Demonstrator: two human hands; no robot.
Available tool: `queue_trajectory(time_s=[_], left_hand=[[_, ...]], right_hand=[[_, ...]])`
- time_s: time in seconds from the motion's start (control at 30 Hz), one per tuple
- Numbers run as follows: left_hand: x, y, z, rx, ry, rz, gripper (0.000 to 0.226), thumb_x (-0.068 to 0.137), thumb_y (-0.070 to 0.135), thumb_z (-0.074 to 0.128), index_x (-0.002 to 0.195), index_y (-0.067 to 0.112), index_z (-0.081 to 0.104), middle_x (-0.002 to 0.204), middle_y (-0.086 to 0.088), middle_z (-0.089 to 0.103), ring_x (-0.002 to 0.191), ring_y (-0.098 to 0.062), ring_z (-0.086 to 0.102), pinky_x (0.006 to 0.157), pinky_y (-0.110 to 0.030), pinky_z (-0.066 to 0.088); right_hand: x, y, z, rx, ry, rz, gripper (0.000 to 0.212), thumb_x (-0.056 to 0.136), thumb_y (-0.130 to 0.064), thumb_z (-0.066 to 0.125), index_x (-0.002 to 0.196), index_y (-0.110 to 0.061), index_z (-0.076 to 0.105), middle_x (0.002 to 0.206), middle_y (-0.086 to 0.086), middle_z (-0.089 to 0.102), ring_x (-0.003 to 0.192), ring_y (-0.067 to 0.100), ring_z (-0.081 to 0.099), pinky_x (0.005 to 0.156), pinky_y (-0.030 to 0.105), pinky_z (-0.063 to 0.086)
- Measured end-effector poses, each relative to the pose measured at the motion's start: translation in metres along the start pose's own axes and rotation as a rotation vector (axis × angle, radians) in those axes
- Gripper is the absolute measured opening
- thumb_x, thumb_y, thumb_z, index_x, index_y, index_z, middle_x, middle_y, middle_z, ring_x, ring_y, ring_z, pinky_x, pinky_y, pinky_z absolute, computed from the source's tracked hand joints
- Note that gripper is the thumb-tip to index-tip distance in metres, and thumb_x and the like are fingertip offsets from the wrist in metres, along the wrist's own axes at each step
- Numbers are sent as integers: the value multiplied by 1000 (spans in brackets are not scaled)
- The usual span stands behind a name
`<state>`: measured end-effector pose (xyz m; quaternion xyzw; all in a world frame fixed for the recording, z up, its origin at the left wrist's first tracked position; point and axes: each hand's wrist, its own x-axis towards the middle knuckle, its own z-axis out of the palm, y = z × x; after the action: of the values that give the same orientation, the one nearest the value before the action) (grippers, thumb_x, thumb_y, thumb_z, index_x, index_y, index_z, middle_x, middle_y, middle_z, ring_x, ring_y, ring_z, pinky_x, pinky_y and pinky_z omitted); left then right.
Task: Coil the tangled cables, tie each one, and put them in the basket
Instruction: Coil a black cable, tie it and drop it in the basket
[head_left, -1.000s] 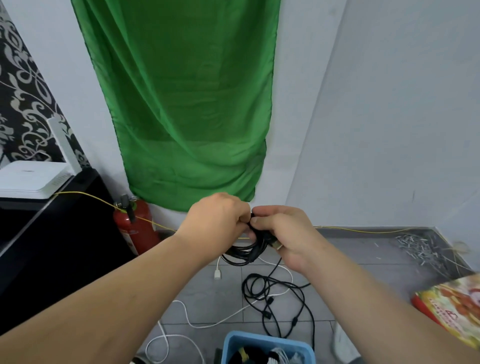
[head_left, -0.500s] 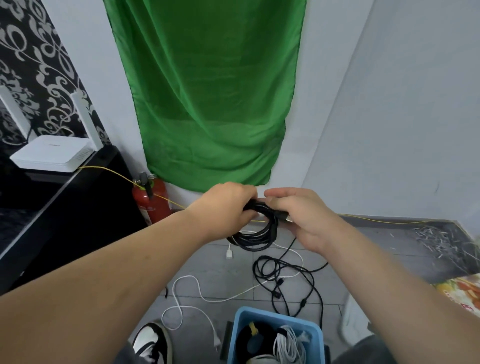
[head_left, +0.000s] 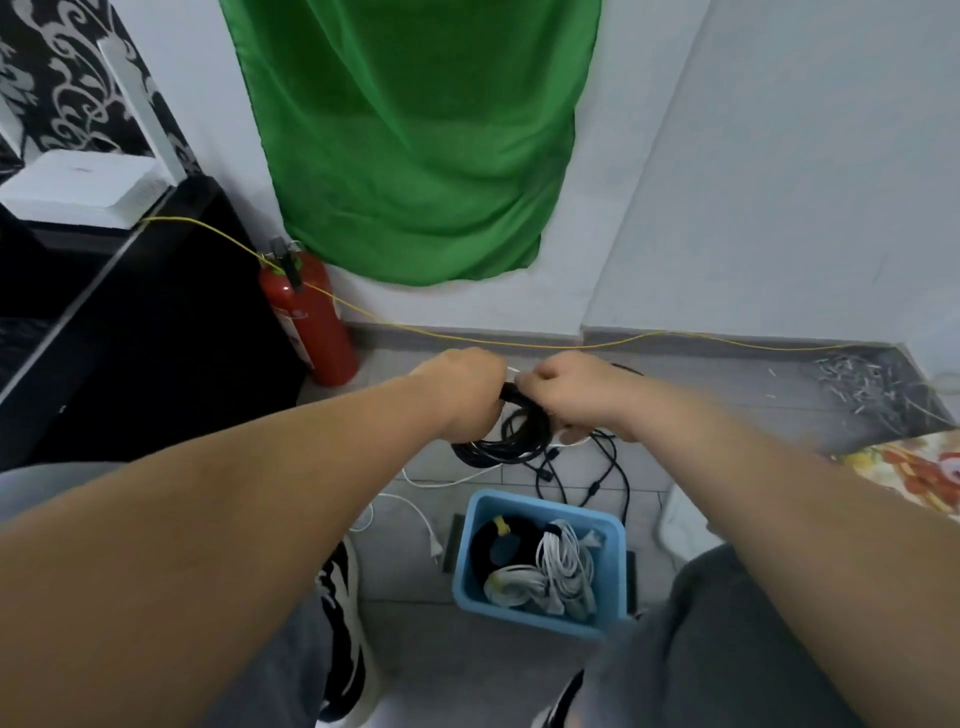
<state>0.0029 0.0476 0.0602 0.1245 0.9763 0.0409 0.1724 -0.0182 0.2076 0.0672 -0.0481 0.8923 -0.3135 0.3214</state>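
Head view, the only one. Both hands were on one coil of thin black rubbery cable (head_left: 501, 448), which hung mid-scene just beyond the open blue plastic basket (head_left: 519, 613). The left hand (head_left: 462, 382) had its fingers curled tight round the top of the loops, and the right hand (head_left: 576, 387) was fisted on the same bunch right beside it.

It looked light and floppy, likely to spring apart unless gripped across all the loops at the top.

The count:
- one coil in hand
- one loose black cable (head_left: 544, 474) and one white cable (head_left: 435, 545) on the floor
- one black bundle and at least two white ones in the basket
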Motion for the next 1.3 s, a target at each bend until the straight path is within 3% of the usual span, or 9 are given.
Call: queue_trajectory(time_s=[0.1, 0.23, 0.5, 0.67, 0.83, 1.03, 1.13, 1.2, 1.3], left_hand=[[-4, 11, 19, 65, -54, -64, 13, 98, 22, 52, 108, 15, 58, 116, -11, 64, 107, -34, 64, 76, -39, 47], [-7, 29, 56, 39, -136, -140, 11, 97, 29, 56, 97, 18, 53, 95, -4, 55, 88, -29, 59, 69, -37, 44], [8, 54, 165, -285, -274, -445, 27, 98, 35, 57, 115, 15, 60, 111, -5, 67, 102, -26, 68, 81, -36, 55], [23, 57, 198, -133, -193, -349, 43, 95, 14, 61, 133, 15, 41, 122, -9, 65, 108, -31, 67, 75, -42, 50], [36, 55, 234, -82, -359, -238, 58, 100, 18, 56, 152, 18, 31, 130, -11, 63, 114, -32, 65, 88, -45, 52], [37, 53, 257, -121, -291, -234, 34, 100, 19, 58, 133, 12, 53, 137, -13, 51, 108, -28, 64, 78, -40, 52], [29, 58, 262, -124, -275, -247, 40, 96, 23, 62, 133, 10, 52, 146, -15, 35, 106, -24, 62, 71, -37, 45], [23, 58, 262, -130, -273, -249, 45, 94, 19, 64, 136, 7, 50, 144, -15, 35, 104, -24, 63, 77, -39, 51], [19, 57, 259, -107, -237, -208, 42, 91, 13, 68, 131, 9, 54, 135, -13, 45, 99, -26, 64, 80, -40, 53]], right_hand=[[-5, 19, 20, -238, 39, 12, 55, 105, -54, 41, 91, -7, 64, 82, 16, 69, 76, 34, 69, 64, 41, 59], [2, 58, 58, -228, 25, 11, 43, 100, -51, 48, 76, -16, 51, 71, 5, 57, 71, 27, 57, 65, 35, 45], [21, 131, 106, -146, -46, 179, 41, 104, -36, 51, 132, -7, 53, 124, 14, 59, 108, 29, 59, 82, 31, 43], [34, 146, 113, -139, -167, 210, 26, 103, -32, 52, 107, -8, 62, 89, 8, 61, 74, 19, 56, 59, 27, 44], [57, 160, 127, -157, -123, 259, 24, 101, -30, 53, 98, -7, 61, 78, 5, 59, 66, 17, 55, 52, 26, 41], [61, 166, 145, -156, -269, 264, 35, 97, -12, 53, 132, -14, 57, 109, 7, 61, 93, 22, 59, 75, 31, 52], [64, 166, 157, -137, -325, 267, 34, 92, -8, 53, 124, -11, 61, 114, 11, 63, 102, 27, 61, 84, 36, 55], [67, 166, 163, -162, -346, 282, 33, 88, -11, 53, 121, -10, 60, 119, 15, 61, 109, 31, 60, 94, 40, 55], [72, 168, 172, -206, -410, 336, 57, 89, -18, 53, 144, -10, 44, 140, 20, 50, 129, 36, 49, 104, 41, 46]])
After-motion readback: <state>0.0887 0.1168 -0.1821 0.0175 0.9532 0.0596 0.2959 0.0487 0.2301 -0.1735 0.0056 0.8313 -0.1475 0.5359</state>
